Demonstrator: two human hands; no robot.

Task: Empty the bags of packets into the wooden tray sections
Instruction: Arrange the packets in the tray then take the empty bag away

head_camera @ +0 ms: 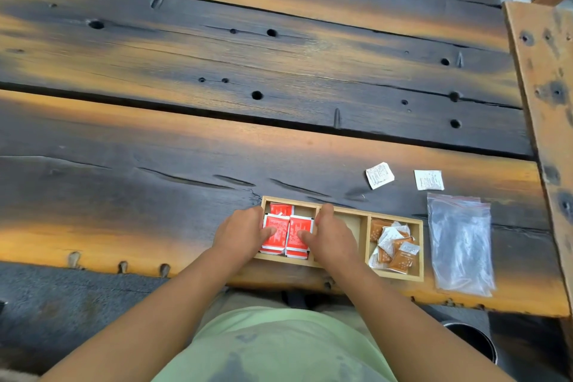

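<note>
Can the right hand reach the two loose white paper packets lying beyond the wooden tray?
Probably yes: only the low tray rim and bare tabletop separate the right hand from the packets.

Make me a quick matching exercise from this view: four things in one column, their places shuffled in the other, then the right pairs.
Things
1. red packets
2. orange packets
3. two loose white packets
4. clear bags

Places
A. on the table, right of the tray
B. left section of the tray
C. on the table, beyond the tray
D. right section of the tray

Pairs: 1-B, 2-D, 3-C, 4-A.
</note>
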